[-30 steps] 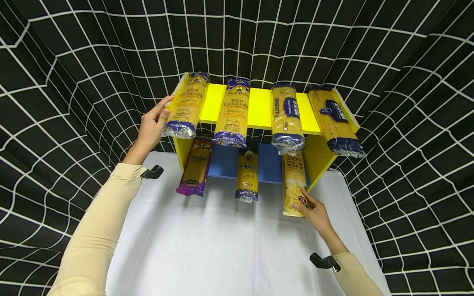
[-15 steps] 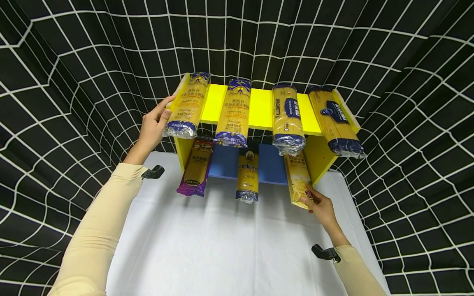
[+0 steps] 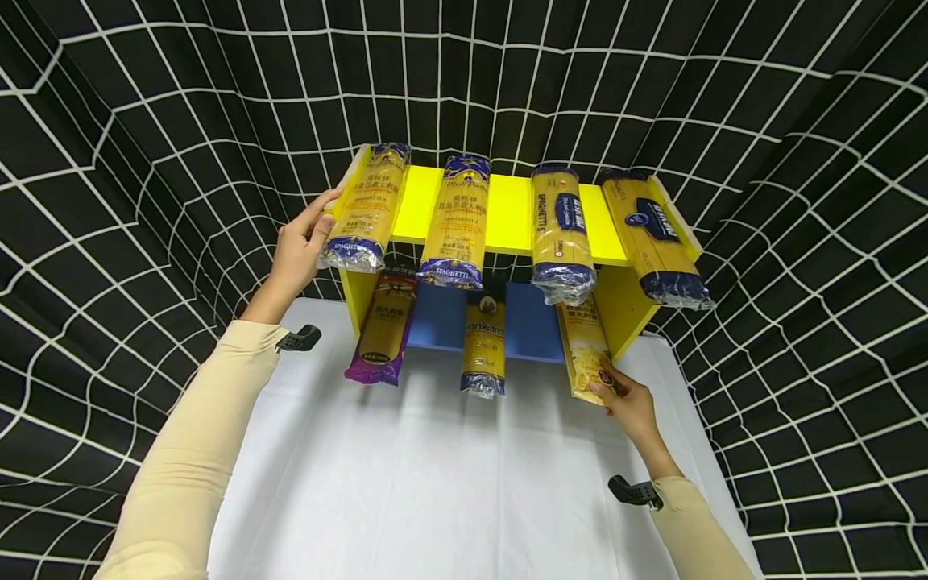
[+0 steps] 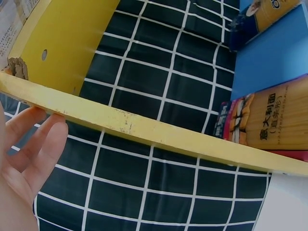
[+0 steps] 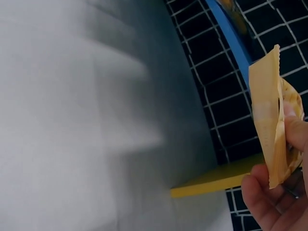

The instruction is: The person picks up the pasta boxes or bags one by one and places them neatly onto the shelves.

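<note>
On the lower blue shelf board (image 3: 532,322), my right hand (image 3: 634,409) pinches the near end of a yellow pasta packet (image 3: 584,342) between thumb and fingers. The right wrist view shows the packet's flat sealed end (image 5: 265,110) above the curled fingers (image 5: 262,197). My left hand (image 3: 295,248) is at the upper left side of the yellow shelf unit. Its fingertips touch the outer side of the yellow side panel (image 4: 125,122) in the left wrist view. Beside that hand lies a blue-ended spaghetti packet (image 3: 373,201).
The upper yellow board (image 3: 507,213) also bears other spaghetti packets (image 3: 458,221), (image 3: 561,229), (image 3: 652,238). Below lie a purple-ended pasta packet (image 3: 384,326) and an "ankara" packet (image 3: 485,342). White cloth (image 3: 435,483) covers the table; black white-gridded cloth (image 3: 464,72) surrounds it.
My right hand has shifted the yellow pasta packet to the right and slightly farther in, towards the right side panel. My left hand stays in place.
</note>
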`<state>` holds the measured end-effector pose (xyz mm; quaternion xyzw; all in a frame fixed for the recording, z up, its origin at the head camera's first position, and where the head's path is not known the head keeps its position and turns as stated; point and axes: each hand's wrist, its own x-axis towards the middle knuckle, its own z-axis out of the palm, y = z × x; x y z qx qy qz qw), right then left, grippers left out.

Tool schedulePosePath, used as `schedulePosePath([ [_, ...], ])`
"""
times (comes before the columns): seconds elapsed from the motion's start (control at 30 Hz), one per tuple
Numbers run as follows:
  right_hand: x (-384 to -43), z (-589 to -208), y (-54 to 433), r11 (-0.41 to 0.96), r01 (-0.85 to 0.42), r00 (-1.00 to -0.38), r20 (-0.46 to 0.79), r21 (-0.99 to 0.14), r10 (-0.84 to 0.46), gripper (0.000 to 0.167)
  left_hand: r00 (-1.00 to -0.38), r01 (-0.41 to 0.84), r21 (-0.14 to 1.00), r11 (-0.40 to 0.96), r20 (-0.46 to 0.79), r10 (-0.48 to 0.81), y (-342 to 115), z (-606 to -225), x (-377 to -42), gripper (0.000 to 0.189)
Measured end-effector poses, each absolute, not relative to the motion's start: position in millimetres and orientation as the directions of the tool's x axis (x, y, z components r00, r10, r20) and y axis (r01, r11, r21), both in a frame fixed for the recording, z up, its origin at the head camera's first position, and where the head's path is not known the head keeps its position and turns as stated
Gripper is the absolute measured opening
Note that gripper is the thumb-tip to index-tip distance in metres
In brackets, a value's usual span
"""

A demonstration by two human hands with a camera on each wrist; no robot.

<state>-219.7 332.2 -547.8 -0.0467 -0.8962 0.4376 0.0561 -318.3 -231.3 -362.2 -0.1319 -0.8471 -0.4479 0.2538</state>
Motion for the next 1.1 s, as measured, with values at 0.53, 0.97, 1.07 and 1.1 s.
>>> schedulePosePath([
  [0.53, -215.5, -543.0, 331.0, 0.664, 0.066, -0.995, 0.004, -0.745, 0.103, 0.067, -0.831, 0.462, 0.687, 0.561, 0.556, 0.004, -231.3, -361.7, -317.3, 0.041],
  [0.97, -205.4, -516.8, 323.6, 0.845, -0.052, -0.995, 0.100, -0.533, 0.002, 0.070, -0.821, 0.421, 0.585, 0.693, 0.571, 0.018, -223.5, -369.6, -284.1, 0.053],
  [1.07, -201.3, -507.1, 317.5, 0.865, -0.106, -0.985, 0.170, -0.490, -0.025, 0.067, -0.800, 0.413, 0.578, 0.703, 0.599, -0.023, -219.2, -378.7, -267.8, 0.053],
  [1.1, -200.2, -504.0, 315.2, 0.868, -0.126, -0.982, 0.185, -0.481, -0.040, 0.067, -0.797, 0.408, 0.584, 0.702, 0.603, -0.038, -217.6, -382.6, -262.4, 0.053],
])
